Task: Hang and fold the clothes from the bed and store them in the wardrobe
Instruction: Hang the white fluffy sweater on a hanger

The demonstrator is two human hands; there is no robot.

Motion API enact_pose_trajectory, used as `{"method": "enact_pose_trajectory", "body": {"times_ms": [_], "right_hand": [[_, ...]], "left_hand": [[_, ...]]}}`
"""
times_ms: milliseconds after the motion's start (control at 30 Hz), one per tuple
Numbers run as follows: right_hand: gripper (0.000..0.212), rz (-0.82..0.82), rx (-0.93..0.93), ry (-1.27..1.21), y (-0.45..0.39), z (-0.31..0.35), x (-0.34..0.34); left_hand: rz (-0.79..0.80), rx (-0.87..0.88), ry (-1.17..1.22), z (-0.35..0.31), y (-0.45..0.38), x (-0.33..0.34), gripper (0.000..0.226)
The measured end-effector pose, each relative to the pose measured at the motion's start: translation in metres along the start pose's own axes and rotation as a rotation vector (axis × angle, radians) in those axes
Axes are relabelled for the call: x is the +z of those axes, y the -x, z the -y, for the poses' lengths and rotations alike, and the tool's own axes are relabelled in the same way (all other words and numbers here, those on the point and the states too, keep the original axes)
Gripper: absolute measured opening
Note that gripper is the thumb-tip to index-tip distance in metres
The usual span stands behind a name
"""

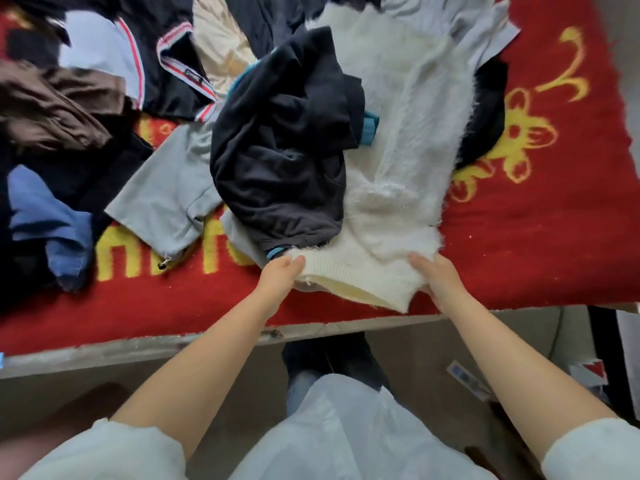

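Observation:
A fluffy white sweater (398, 174) lies lengthwise on the red bed cover (540, 237), its ribbed hem toward me at the bed's front edge. My left hand (280, 271) grips the hem's left corner. My right hand (434, 275) grips the hem's right corner. A crumpled black garment with teal trim (284, 143) rests on the sweater's left half. More clothes are heaped across the left and back of the bed.
A grey shirt (166, 195) lies left of the black garment. Blue (48, 223), brown (52, 105) and black-with-striped-trim (162, 53) clothes lie further left. A pale blue shirt (478, 29) is at the back. The bed's front edge (138, 348) runs below my hands.

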State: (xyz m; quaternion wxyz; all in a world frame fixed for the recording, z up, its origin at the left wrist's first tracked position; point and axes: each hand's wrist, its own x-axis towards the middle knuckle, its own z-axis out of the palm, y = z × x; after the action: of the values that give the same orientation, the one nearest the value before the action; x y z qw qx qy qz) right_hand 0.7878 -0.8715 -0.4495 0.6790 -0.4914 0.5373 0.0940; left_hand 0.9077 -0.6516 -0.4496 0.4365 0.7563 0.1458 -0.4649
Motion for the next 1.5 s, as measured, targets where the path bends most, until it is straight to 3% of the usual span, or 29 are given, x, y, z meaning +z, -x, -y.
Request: {"method": "enact_pose_trajectory", "body": {"times_ms": [100, 167, 233, 367, 567, 733, 800, 867, 967, 1033, 1100, 1167, 1233, 1300, 1400, 1500], "right_hand": [[0.028, 0.059, -0.151, -0.103, 0.029, 0.059, 0.005], [0.038, 0.109, -0.25, -0.219, 0.045, 0.101, 0.01], [0.043, 0.173, -0.37, -0.295, 0.069, 0.14, 0.016], [0.03, 0.294, -0.626, -0.356, 0.121, 0.206, 0.023], [0.007, 0.437, -0.812, -0.354, 0.202, 0.264, 0.027], [0.021, 0.547, -0.989, -0.582, 0.276, 0.323, 0.017], [0.02, 0.501, -1.004, -0.576, 0.294, 0.337, 0.02], [0.027, 0.438, -1.021, -0.473, 0.312, 0.344, 0.033], [0.046, 0.547, -1.012, -0.429, 0.321, 0.338, 0.059], [0.049, 0.627, -0.871, -0.531, 0.318, 0.328, 0.071], [0.042, 0.533, -0.708, -0.578, 0.305, 0.321, 0.076], [0.023, 0.402, -0.638, -0.455, 0.296, 0.31, 0.083], [0.006, 0.423, -0.65, -0.236, 0.291, 0.297, 0.093], [0.021, 0.524, -0.728, 0.069, 0.287, 0.281, 0.107], [0.023, 0.775, -0.835, 0.559, 0.304, 0.242, 0.131], [0.04, 0.962, -0.973, 0.954, 0.32, 0.2, 0.17]], "left_hand": [[-0.098, 0.224, 0.005, -0.044, 0.029, -0.023, 0.029], [-0.062, 0.32, 0.016, -0.079, 0.047, -0.038, 0.012], [0.004, 0.423, -0.016, -0.112, 0.067, -0.054, 0.01], [0.031, 0.599, 0.019, -0.167, 0.114, -0.076, 0.014], [-0.004, 0.824, 0.093, -0.222, 0.198, -0.094, 0.032], [-0.065, 1.103, 0.311, -0.28, 0.288, -0.091, 0.033], [-0.058, 1.19, 0.305, -0.292, 0.311, -0.092, 0.028], [-0.163, 1.201, 0.152, -0.3, 0.33, -0.094, 0.014], [-0.366, 1.125, 0.078, -0.297, 0.334, -0.101, 0.04], [-0.455, 1.084, 0.158, -0.285, 0.337, -0.105, 0.04], [-0.396, 1.078, 0.187, -0.271, 0.34, -0.111, 0.032], [-0.319, 1.111, 0.205, -0.254, 0.345, -0.12, 0.032], [-0.31, 1.141, 0.21, -0.241, 0.353, -0.124, 0.025], [-0.377, 1.148, 0.181, -0.222, 0.36, -0.124, 0.022], [-0.416, 1.118, 0.155, -0.179, 0.365, -0.129, 0.027], [-0.475, 1.089, 0.211, -0.119, 0.381, -0.147, 0.029]]}}
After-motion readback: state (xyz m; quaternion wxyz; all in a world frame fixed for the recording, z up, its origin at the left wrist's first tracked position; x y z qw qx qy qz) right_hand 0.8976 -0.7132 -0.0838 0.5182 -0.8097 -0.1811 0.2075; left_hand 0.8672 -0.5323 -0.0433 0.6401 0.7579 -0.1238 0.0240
